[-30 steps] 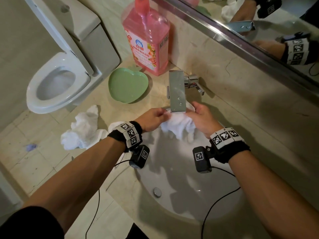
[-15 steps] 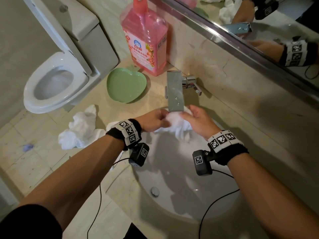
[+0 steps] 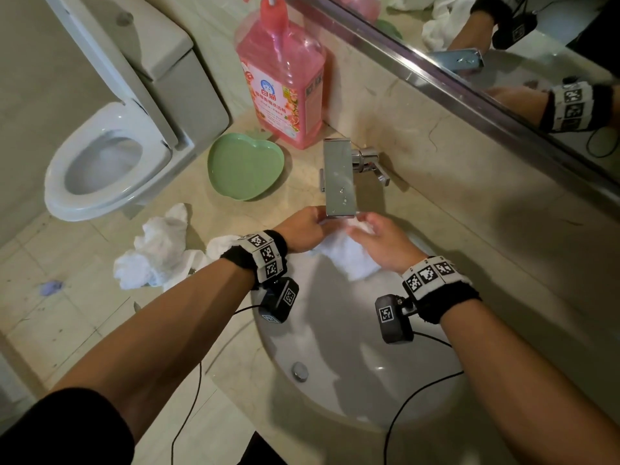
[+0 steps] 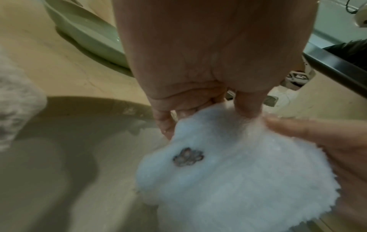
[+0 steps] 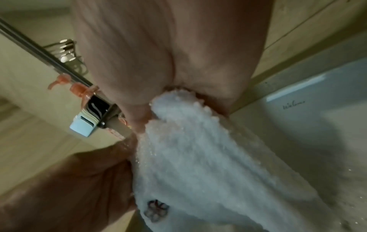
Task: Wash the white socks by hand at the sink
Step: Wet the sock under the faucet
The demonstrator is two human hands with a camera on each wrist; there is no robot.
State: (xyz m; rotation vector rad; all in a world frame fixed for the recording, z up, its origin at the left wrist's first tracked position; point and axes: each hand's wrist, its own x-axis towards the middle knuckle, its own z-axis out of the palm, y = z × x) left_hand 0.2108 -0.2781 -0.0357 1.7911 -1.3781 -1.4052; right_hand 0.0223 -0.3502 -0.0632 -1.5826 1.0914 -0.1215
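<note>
Head view alone shows faucet (image 3: 339, 177) above sink (image 3: 352, 380). Left hand (image 3: 303, 229) and right hand (image 3: 380, 241) grip fluffy wet white sock (image 3: 349, 258) under spout; wrist views reveal paw print (image 4: 188, 156).

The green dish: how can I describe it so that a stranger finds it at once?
Start at the sink and look to the counter on its left, behind the heap of white socks. The green dish lies there, in front of the pink bottle and left of the tap. It alone is green and heart-shaped.
</note>
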